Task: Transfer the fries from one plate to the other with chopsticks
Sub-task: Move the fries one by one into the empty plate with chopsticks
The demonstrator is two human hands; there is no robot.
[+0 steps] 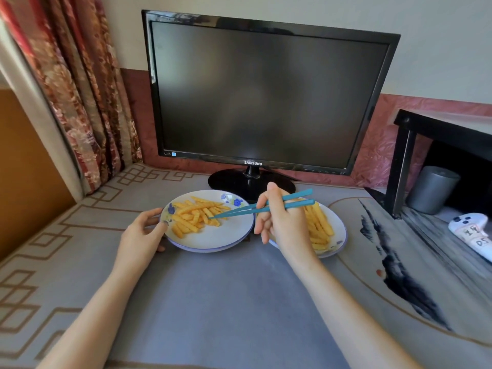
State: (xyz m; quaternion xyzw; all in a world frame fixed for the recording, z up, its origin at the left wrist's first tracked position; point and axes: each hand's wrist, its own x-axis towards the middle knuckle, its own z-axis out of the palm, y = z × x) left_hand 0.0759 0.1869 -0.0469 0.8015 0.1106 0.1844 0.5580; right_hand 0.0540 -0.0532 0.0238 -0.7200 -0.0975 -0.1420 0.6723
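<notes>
Two white plates with blue flower trim sit side by side in front of a monitor. The left plate (221,239) carries a pile of crinkle fries (195,215) on its left half. The right plate (342,235) also holds fries (319,225), partly hidden behind my right hand (282,225). That hand grips a pair of teal chopsticks (255,209), whose tips reach left into the fries on the left plate. My left hand (142,234) holds the left plate's rim at its left edge.
A black monitor (266,94) on a round stand (250,182) stands just behind the plates. A black shelf (404,161) with a grey canister (432,189) and a white game controller (471,233) is at the right. Curtains hang at the left.
</notes>
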